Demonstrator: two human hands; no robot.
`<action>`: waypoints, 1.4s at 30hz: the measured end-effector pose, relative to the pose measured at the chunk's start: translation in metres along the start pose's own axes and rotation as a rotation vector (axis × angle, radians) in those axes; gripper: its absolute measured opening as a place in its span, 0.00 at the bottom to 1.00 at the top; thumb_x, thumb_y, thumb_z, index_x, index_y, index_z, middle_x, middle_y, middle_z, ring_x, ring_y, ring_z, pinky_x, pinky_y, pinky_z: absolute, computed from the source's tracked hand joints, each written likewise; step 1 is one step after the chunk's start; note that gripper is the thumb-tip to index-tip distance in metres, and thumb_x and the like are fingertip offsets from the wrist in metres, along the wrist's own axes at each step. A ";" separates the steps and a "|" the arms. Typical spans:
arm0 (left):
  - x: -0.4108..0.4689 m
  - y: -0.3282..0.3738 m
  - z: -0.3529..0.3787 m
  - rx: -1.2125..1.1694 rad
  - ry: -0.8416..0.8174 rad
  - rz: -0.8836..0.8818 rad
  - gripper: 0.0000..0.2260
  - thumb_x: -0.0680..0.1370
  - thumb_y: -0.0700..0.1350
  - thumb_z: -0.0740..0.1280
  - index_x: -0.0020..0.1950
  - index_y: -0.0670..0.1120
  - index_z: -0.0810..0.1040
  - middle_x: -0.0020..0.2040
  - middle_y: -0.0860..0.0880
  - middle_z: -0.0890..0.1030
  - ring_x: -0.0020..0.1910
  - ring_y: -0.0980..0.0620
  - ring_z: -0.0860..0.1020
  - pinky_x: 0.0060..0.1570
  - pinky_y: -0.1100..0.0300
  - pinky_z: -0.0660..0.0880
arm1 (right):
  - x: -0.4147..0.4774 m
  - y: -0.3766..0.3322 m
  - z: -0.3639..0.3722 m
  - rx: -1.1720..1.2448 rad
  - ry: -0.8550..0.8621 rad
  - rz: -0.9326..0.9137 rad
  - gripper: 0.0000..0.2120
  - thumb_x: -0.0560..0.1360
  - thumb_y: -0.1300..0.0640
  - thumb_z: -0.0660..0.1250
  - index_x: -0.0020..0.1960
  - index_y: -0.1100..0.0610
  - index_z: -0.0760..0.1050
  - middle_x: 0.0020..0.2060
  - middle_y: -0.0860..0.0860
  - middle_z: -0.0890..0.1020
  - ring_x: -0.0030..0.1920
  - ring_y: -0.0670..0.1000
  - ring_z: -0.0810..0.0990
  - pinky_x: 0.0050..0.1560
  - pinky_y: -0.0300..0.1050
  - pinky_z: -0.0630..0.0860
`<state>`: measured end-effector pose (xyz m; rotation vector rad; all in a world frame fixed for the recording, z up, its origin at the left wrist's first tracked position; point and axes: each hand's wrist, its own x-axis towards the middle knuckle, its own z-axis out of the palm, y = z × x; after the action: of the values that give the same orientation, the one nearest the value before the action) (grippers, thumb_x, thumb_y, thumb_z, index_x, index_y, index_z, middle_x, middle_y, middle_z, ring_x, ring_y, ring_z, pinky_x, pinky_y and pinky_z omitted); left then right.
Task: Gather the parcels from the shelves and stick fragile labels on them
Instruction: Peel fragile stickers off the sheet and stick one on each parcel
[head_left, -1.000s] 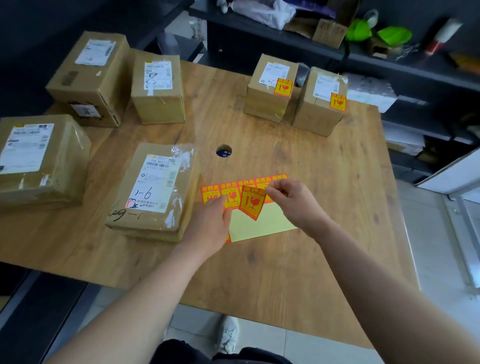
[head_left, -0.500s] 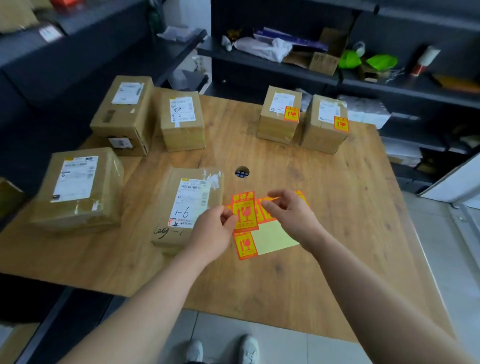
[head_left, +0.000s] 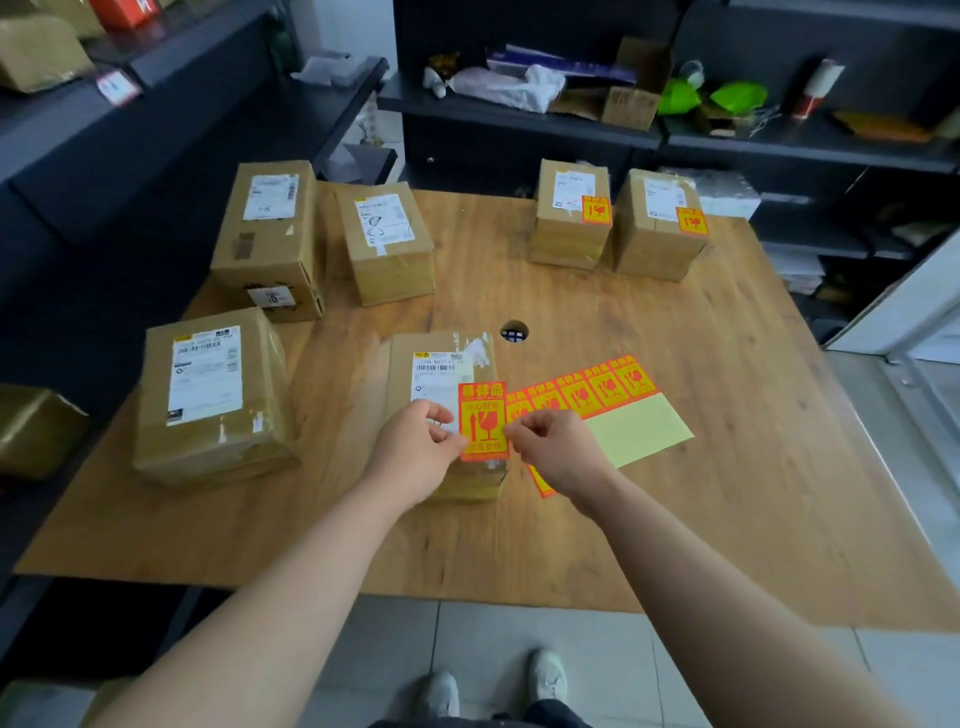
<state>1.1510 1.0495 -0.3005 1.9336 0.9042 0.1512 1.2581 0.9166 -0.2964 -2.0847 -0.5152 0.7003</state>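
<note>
Six brown parcels stand on the wooden counter (head_left: 675, 519). Three are at the left of the frame: a large parcel (head_left: 208, 395) nearest, with a tall parcel (head_left: 270, 234) and a squat parcel (head_left: 387, 244) behind it. Two are side by side at upper right, the left back parcel (head_left: 569, 234) and the right back parcel (head_left: 657, 244), each with one orange sticker on its top corner. The sixth, the middle parcel (head_left: 441, 364), lies under the hands.

One loose fragile label (head_left: 483, 421) is held upright over the middle parcel's right edge. The left hand (head_left: 415, 452) has its grip pinching the label's left edge, and the right hand (head_left: 561, 452) pinches the right edge. Whether the label touches the box, I cannot tell.

One label sheet (head_left: 639, 431) lies just right of the hands, with a row of at least five labels along its top.

The counter has one round hole (head_left: 514, 331). Dark shelves (head_left: 519, 124) with clutter line the back and left, and the floor (head_left: 597, 670) is pale tile.
</note>
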 end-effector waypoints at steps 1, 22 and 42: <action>0.001 -0.002 -0.003 0.018 -0.005 -0.001 0.09 0.73 0.44 0.71 0.50 0.47 0.75 0.42 0.49 0.81 0.41 0.52 0.77 0.35 0.64 0.68 | 0.000 0.001 0.004 0.005 0.008 0.017 0.12 0.77 0.55 0.65 0.37 0.59 0.77 0.26 0.48 0.74 0.27 0.46 0.69 0.24 0.35 0.64; 0.010 -0.008 0.004 0.342 -0.026 0.047 0.13 0.73 0.50 0.71 0.53 0.48 0.72 0.44 0.51 0.81 0.44 0.51 0.78 0.37 0.59 0.69 | 0.003 0.010 0.024 -0.078 0.029 0.144 0.15 0.79 0.51 0.61 0.39 0.58 0.77 0.36 0.54 0.80 0.40 0.54 0.80 0.46 0.54 0.81; 0.013 -0.003 0.007 0.393 0.004 0.004 0.15 0.69 0.50 0.74 0.47 0.48 0.71 0.45 0.51 0.80 0.44 0.50 0.77 0.39 0.56 0.72 | 0.007 0.012 0.023 -0.169 0.039 0.149 0.13 0.78 0.52 0.64 0.41 0.60 0.79 0.36 0.54 0.82 0.40 0.53 0.82 0.42 0.50 0.80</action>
<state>1.1617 1.0544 -0.3102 2.2969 0.9880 -0.0237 1.2499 0.9286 -0.3193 -2.3087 -0.4127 0.7214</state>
